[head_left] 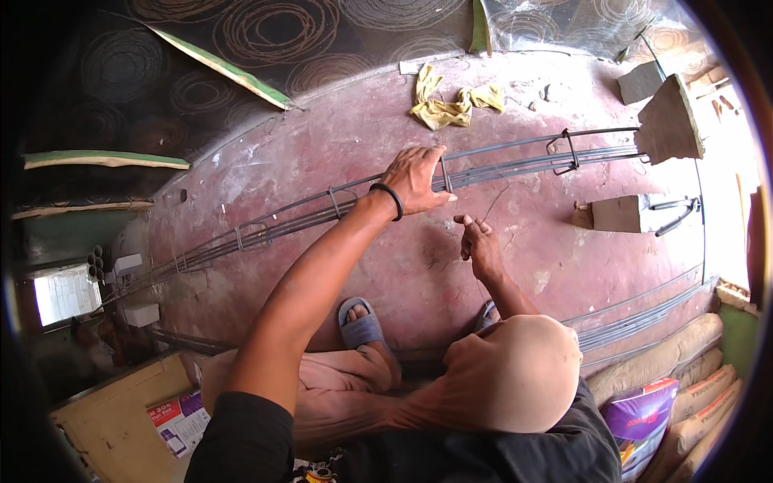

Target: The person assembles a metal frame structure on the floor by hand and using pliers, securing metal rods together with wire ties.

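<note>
Bridging the rebar bundle [507, 167] with fingers and thumb spread wide, the person's left hand [412, 181] sits beside one stirrup [444, 174]; the right hand [481, 239] is curled narrow, apparently around a thin wire [496, 201]. From where I stand, the bundle crosses the red floor [274, 310] from its left edge toward its right, ending at a grey block [670, 121]. I'd say a hard tug could skew that stirrup, a loose pinch could let the wire spring back, and a tipping block could shift everything. Counting: five stirrups visible, three blocks, one yellow cloth [443, 111] near the floor's far edge, two slippers [366, 330]; the overlapping bars defeat me.
</note>
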Tool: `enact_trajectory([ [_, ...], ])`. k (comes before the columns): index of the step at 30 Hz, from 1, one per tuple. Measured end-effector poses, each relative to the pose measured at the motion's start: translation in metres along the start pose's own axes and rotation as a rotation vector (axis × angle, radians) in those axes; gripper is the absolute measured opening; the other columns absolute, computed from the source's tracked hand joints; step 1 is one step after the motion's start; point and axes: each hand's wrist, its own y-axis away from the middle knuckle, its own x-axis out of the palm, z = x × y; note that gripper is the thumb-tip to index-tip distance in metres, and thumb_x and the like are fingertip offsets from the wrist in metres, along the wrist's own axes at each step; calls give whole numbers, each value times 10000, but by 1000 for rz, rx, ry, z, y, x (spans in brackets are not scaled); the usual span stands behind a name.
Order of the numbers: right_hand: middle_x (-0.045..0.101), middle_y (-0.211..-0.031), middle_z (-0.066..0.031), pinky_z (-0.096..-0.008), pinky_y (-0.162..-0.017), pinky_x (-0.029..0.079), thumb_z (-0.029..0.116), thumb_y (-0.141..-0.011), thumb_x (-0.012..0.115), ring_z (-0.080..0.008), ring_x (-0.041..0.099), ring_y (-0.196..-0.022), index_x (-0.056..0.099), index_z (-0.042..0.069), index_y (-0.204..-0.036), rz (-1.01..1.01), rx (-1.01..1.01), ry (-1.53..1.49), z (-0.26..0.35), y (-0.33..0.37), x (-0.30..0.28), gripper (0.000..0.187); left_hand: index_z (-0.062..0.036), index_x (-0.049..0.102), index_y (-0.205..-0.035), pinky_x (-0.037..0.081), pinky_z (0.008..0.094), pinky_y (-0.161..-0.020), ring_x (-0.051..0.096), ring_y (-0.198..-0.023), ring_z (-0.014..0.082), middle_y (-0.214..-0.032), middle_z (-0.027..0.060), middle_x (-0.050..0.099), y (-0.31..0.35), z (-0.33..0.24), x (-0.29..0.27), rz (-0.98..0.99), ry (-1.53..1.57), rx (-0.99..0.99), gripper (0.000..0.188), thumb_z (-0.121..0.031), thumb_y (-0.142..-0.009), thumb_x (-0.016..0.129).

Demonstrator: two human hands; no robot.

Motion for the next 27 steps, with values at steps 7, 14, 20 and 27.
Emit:
enact_trajectory([
  [7,427,-557,21,-238,-439,358,248,-950,532,-79,403,-458,616,9,-1061,-54,-53,27,4,23,-10,277,23,415,-1299,356,436,-1031,468,-1192,373,-1256,243,504,-16,-7,1,87,36,18,826,-375,-671,774],
  [14,407,-593,28,-242,-411,321,315,-982,455,-71,372,-475,608,25,-1073,-93,131,298,32,55,-39,341,14,375,-1333,355,428,-1037,447,-1221,370,-1285,234,490,-21,-16,-5,149,1,-55,862,-354,-676,793],
  [20,422,-602,8,-277,-480,358,311,-957,489,-92,388,-540,645,24,-1089,24,304,508,32,97,-87,352,11,345,-1349,343,431,-1041,443,-1219,377,-1297,237,476,-17,-16,-3,137,7,-23,887,-376,-686,788],
  [27,365,-583,25,-262,-484,315,370,-961,492,-76,345,-529,549,-3,-1243,84,112,-25,96,113,-69,471,32,423,-1311,418,437,-968,551,-1082,374,-1169,217,577,-20,-71,-31,-106,116,409,719,-370,-788,707],
])
